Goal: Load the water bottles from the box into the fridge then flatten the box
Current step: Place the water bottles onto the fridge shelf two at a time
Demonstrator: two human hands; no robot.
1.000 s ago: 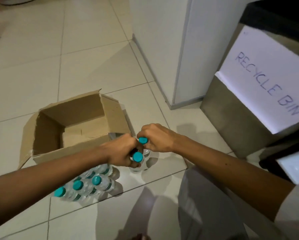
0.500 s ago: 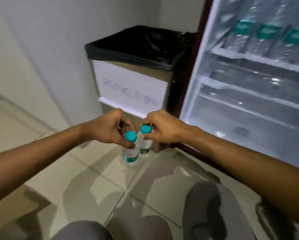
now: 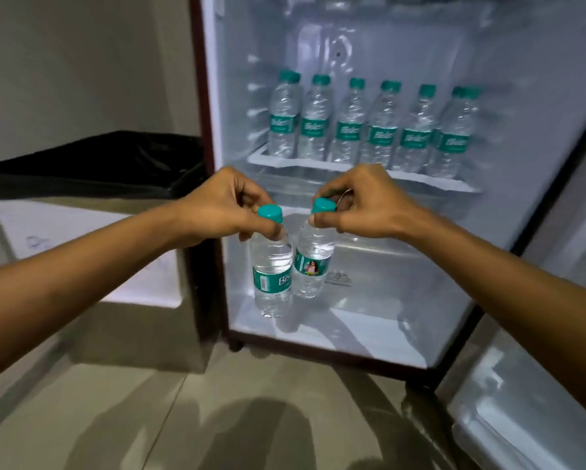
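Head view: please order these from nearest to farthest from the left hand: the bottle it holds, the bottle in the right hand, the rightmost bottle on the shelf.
1. The bottle in the left hand: gripped at its neck.
2. The bottle in the right hand: just to the right, beside the first.
3. The rightmost shelf bottle: up and far right, deeper in the fridge.

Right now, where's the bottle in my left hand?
In the head view, the left hand pinches the left bottle by its neck, just left of the right-hand bottle, before the open fridge's lower compartment.
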